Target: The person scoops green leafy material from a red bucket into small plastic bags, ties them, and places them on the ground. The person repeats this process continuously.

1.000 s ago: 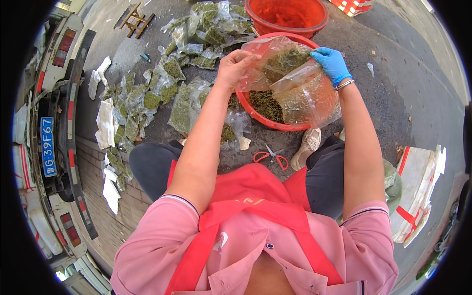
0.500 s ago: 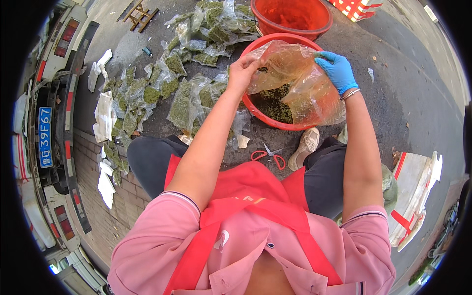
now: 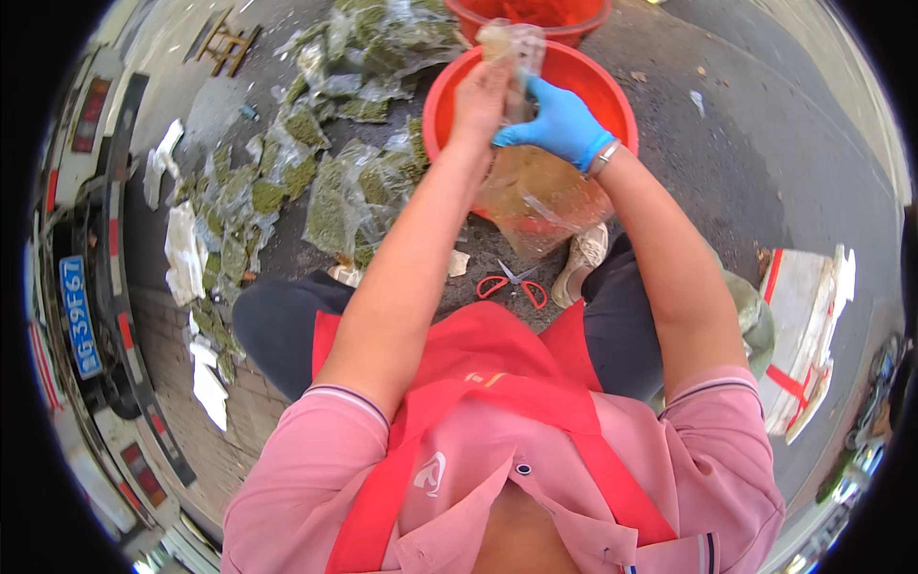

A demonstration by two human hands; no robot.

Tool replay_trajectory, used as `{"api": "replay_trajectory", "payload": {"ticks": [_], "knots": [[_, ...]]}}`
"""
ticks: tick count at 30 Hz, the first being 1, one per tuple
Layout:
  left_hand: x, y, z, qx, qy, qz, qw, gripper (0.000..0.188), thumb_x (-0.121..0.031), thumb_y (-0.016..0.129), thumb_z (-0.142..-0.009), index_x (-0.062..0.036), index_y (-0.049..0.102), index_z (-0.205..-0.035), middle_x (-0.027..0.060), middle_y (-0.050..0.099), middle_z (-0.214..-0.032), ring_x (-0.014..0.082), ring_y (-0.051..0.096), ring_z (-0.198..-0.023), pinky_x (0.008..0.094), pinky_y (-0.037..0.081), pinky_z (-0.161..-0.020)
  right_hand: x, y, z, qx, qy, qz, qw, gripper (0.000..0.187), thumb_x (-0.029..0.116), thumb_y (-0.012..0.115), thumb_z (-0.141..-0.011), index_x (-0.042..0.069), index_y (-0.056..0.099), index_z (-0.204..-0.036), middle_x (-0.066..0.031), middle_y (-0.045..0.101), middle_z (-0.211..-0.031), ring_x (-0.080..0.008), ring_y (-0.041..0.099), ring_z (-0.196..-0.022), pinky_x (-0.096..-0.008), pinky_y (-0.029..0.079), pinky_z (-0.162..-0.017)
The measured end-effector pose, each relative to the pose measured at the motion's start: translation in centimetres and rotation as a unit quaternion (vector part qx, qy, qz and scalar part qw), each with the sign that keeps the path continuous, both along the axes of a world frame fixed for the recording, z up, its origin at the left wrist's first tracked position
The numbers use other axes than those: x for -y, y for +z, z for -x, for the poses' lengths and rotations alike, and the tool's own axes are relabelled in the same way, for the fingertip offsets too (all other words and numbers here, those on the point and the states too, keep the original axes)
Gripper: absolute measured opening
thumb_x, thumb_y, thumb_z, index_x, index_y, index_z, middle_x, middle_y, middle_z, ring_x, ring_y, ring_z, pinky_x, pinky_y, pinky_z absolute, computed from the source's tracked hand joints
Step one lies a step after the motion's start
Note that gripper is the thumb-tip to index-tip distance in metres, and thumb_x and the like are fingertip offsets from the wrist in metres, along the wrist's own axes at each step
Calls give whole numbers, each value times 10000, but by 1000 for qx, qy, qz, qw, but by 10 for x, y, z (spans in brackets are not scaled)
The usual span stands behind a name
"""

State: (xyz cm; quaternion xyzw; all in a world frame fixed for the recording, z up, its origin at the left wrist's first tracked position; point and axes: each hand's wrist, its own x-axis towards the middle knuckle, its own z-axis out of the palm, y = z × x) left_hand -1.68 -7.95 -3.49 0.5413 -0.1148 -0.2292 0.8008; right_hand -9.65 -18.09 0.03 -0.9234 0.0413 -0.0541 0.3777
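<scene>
A clear, yellowish plastic bag [image 3: 545, 206], wet-looking and crumpled, hangs over the near side of a red tub [image 3: 612, 91]. My bare left hand [image 3: 481, 105] is closed on its bunched upper part. Curled round the bag just to the right is my right hand [image 3: 559, 124], in a blue glove, thumb and fingers on either side of the plastic. The bag and my hands cover most of the tub's inside. Scissors [image 3: 512, 277] with red handles lie spread on the ground between my feet.
Clear bags of green pellet-like pieces [image 3: 354, 196] cover the ground to the left. Behind stands another red tub [image 3: 583, 24]. A small wooden stool [image 3: 225, 43] is at far left, a vehicle's rear [image 3: 115, 268] beside me, and a white foam box [image 3: 798, 325] at right.
Both hands have come together, and the spread bag is now bunched between them at the top. The green contents seen in the tub earlier are now hidden. The view has shifted slightly.
</scene>
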Motion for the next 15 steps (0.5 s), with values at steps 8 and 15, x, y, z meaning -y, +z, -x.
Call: {"api": "replay_trajectory", "payload": {"ticks": [8,15], "knots": [[-14,92,25,309,-17,-65,949,215,-80,571,-839,6,525,-1031,100,598,-1032,134,572,-861,259,449,-808,80,20,24,258,-259,-125,922,350,360,661,-701,61,633,-883,-147,618,-743,-280,603,-691,-355,480,-666],[-78,28,19,198,-132,-199,951,172,-95,534,-866,-1,533,-1010,92,637,-920,114,583,-704,237,465,-713,147,91,330,439,-588,87,674,219,199,666,-774,-14,620,-757,-8,601,-657,-62,486,-598,-229,402,-548]]}}
